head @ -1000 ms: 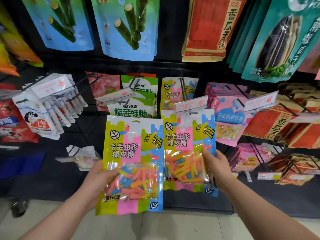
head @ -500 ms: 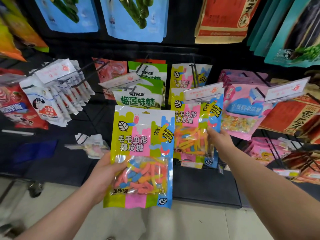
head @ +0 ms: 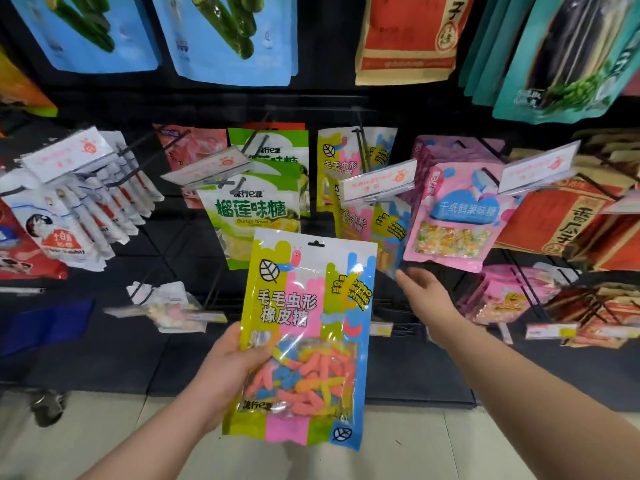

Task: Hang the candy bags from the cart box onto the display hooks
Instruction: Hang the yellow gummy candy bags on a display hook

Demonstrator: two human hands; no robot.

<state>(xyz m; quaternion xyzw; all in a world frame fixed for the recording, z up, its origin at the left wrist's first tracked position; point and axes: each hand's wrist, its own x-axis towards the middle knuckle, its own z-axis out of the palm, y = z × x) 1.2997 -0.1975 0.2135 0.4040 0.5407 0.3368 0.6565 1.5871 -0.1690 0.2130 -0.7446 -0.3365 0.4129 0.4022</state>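
The left hand (head: 228,362) holds a gummy worm candy bag (head: 308,327) upright in front of the display. Its grip is clamped on the bag's left edge about halfway down, with the thumb over the front beside the clear window of pink, orange, blue and yellow worms. The bag's hang hole (head: 316,244) is at the top and is free of any hook. The right hand (head: 429,292) reaches forward to the right of that bag, its grip apart, with the fingers straight and loose and holding nothing. Its fingertips (head: 401,273) lie just under the lower corner of a hung gummy worm bag (head: 388,223), though I cannot tell whether they touch it. That bag hangs on the display hook (head: 361,150), behind a white price tag (head: 377,181) clipped at the hook's front end. One more bag of the same kind (head: 332,157) sits farther back on the same hook. Just left of it hangs a green durian candy bag (head: 252,216), and just right a pink candy bag (head: 453,216) with a clear window of mixed sweets. A row of white candy bags (head: 69,220) hangs well to the left. On the row above are large blue bags (head: 225,36), a red and tan seed bag (head: 405,36) and teal bags (head: 561,53). Pale floor (head: 433,445) shows below both forearms.
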